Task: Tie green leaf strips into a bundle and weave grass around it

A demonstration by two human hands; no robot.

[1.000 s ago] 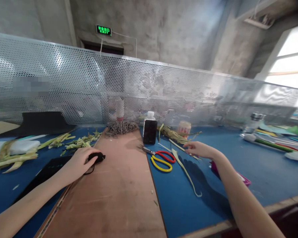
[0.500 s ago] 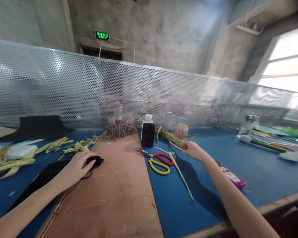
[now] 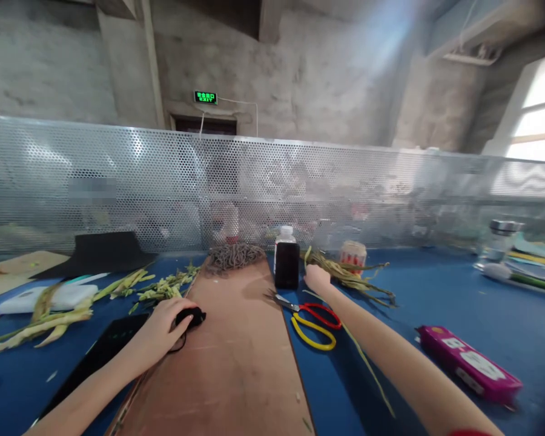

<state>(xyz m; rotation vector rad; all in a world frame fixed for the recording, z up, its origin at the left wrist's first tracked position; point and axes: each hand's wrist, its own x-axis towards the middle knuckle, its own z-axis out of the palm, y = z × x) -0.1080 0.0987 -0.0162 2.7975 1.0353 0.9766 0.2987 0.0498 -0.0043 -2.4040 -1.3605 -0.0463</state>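
My left hand (image 3: 170, 321) is closed over a small black bundle (image 3: 189, 317) with a thin dark cord hanging from it, at the left edge of the brown board (image 3: 236, 351). My right hand (image 3: 318, 280) is a loose fist just right of a black phone (image 3: 287, 265), which leans upright against a white-capped bottle (image 3: 286, 233). What its fingers hold, if anything, is hidden. Dried plant strips (image 3: 345, 269) lie beside that hand. Below it are scissors (image 3: 315, 327) with one red and one yellow handle. A long pale strip (image 3: 372, 372) runs under my right forearm.
A heap of grey cord (image 3: 234, 257) lies at the board's far end. Pale plant pieces (image 3: 168, 284) are scattered on the left. A purple case (image 3: 470, 363) lies to the right, and a clear flask (image 3: 499, 242) stands behind it. A perforated metal screen (image 3: 163, 181) bounds the back.
My right hand has moved left, from the plant strips to beside the phone. The view has shifted, so things appear lower and further right. My left hand still grips the black bundle.
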